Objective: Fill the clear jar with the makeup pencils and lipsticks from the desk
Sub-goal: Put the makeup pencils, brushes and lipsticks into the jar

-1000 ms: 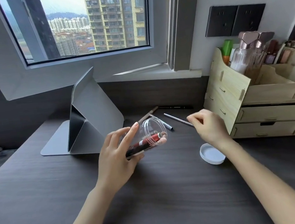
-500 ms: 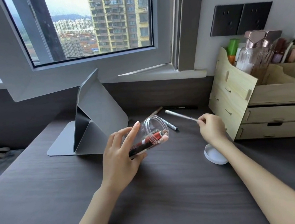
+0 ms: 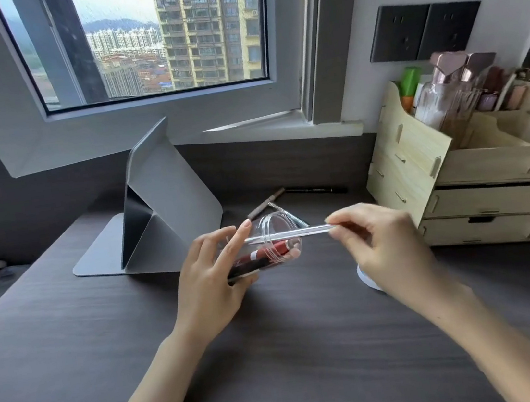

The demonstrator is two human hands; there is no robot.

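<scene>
My left hand (image 3: pixel 213 276) grips the clear jar (image 3: pixel 270 239), tipped on its side with its mouth toward the right. A red lipstick (image 3: pixel 269 251) and a dark tube lie inside it. My right hand (image 3: pixel 378 239) pinches a silver makeup pencil (image 3: pixel 292 233) by its right end; the pencil lies level and its left part reaches into the jar's mouth. Behind the jar on the desk lie a brown pencil (image 3: pixel 265 203) and a black pencil (image 3: pixel 316 189). A silver pencil shows partly behind the jar.
The jar's white lid (image 3: pixel 368 280) lies on the dark wooden desk (image 3: pixel 278 352) under my right wrist. A grey folded tablet stand (image 3: pixel 159 209) is at the back left. A wooden drawer organiser (image 3: pixel 458 180) with bottles fills the right. A window is behind.
My right hand lifted the silver pencil off the desk, swung it toward the jar and slid its tip into the mouth. My left hand kept the jar tipped and steady.
</scene>
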